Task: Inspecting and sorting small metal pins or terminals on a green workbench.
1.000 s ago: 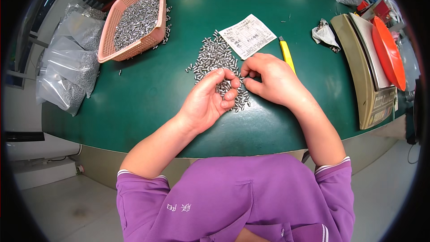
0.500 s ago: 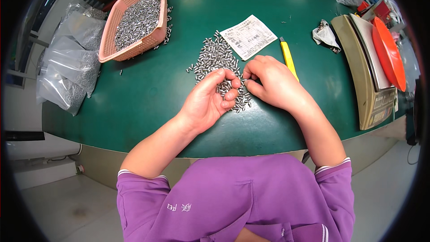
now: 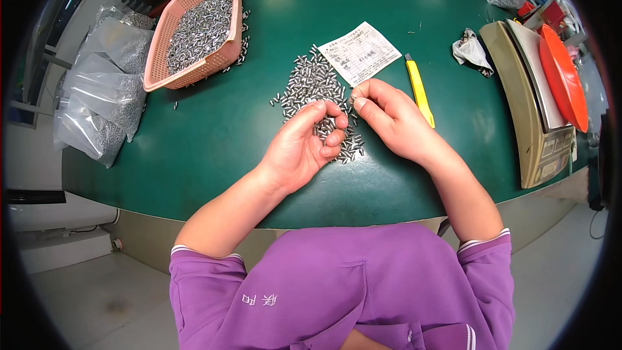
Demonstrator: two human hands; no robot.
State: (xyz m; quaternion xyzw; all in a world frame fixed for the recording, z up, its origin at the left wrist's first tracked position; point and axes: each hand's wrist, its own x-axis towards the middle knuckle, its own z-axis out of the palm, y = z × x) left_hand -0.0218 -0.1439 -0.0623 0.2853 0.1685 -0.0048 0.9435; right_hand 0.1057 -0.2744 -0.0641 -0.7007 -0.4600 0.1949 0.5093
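A loose heap of small silvery metal pins (image 3: 311, 81) lies on the green tabletop. My left hand (image 3: 295, 146) is at the heap's near left side, palm turned up, fingers curled in and thumb against the index finger. Whatever its curled fingers hold is hidden. Just across from it, my right hand (image 3: 392, 120) is closed in a pinch at the heap's right edge. A tiny silvery end shows at its thumb and fingertip, apparently one of the pins; most of it is covered.
A printed paper slip (image 3: 361, 54) touches the heap's far side. Right of it lies a yellow utility knife (image 3: 420, 91). A pink basket (image 3: 192, 78) of pins and filled plastic bags (image 3: 97, 113) stand left. At right are a crumpled cloth (image 3: 472, 52), a scale (image 3: 528, 116) and a red dish (image 3: 562, 78).
My right hand has lifted slightly away from the pins, its thumb and index finger now pinched together higher up. My left hand stays in place.
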